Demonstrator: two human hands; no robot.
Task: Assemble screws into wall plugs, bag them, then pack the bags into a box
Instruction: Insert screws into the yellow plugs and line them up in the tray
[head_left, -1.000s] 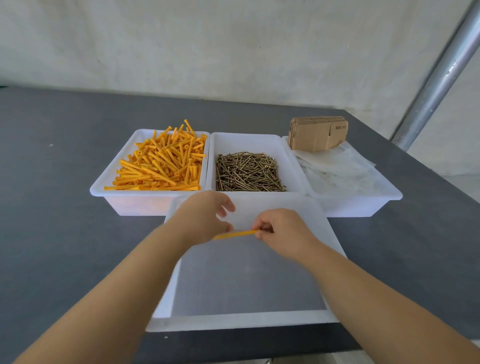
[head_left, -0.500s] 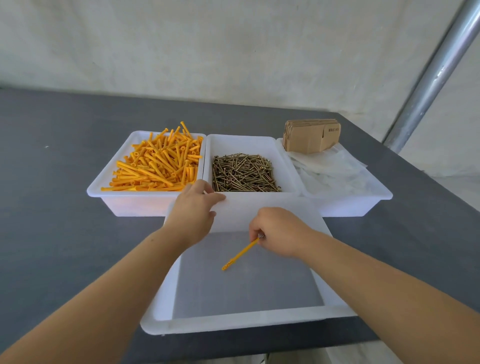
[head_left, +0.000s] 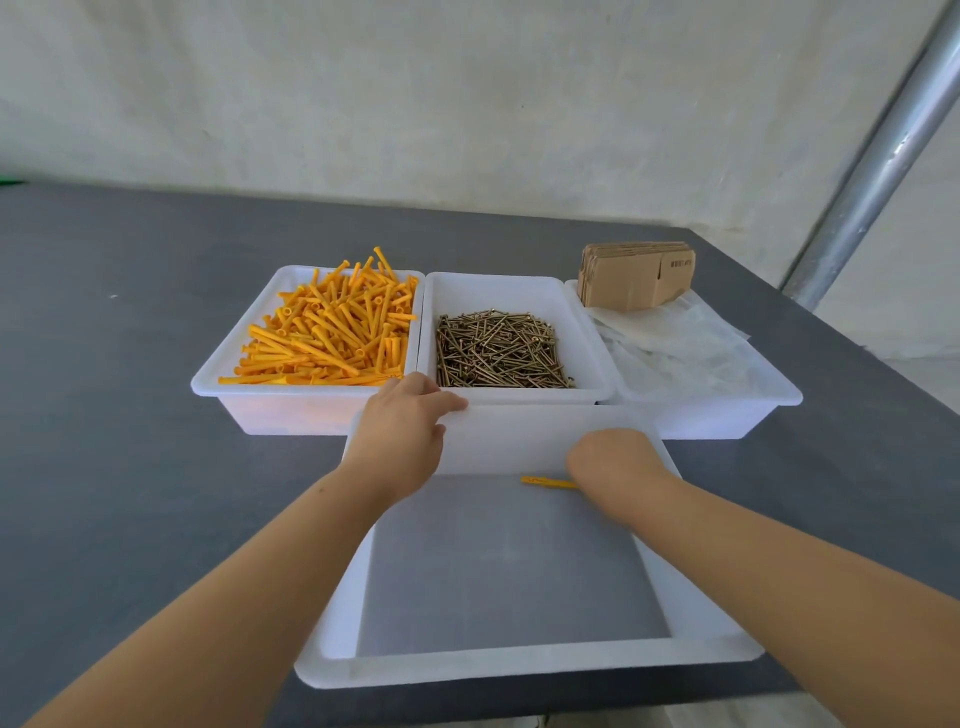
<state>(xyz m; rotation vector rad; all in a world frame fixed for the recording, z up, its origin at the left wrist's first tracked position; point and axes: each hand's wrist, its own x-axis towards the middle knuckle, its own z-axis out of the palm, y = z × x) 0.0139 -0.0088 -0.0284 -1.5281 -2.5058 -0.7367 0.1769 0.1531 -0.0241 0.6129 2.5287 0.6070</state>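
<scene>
A single orange wall plug (head_left: 549, 482) lies flat on the floor of the near white tray (head_left: 524, 667), close to that tray's far wall, with its right end running under the right hand (head_left: 613, 465). That hand is seen from the back, lowered into the tray over the plug's end; its fingers are hidden, so whether it pinches the plug or only rests by it cannot be told. The left hand (head_left: 402, 428) sits well apart from the plug, to its left, with its fingers laid over the far rim of the near tray near the left corner, lightly curled on the edge. The two hands are apart, the plug's visible length lying between them but nearer the right. Beyond the near tray stand three white trays in a row, side by side: the left tray (head_left: 260, 405) heaped with orange plugs (head_left: 332, 332), the middle tray (head_left: 519, 286) with a pile of dark screws (head_left: 498, 351), the right tray (head_left: 727, 415) with clear bags (head_left: 680, 343) and a stack of flat cardboard boxes (head_left: 636, 273) at its far end. The near tray's front rim reaches almost to the near edge of the dark grey surface (head_left: 114, 415), which lies bare to the left and behind the trays. A metal pole (head_left: 883, 161) slants up past the surface's right corner.
</scene>
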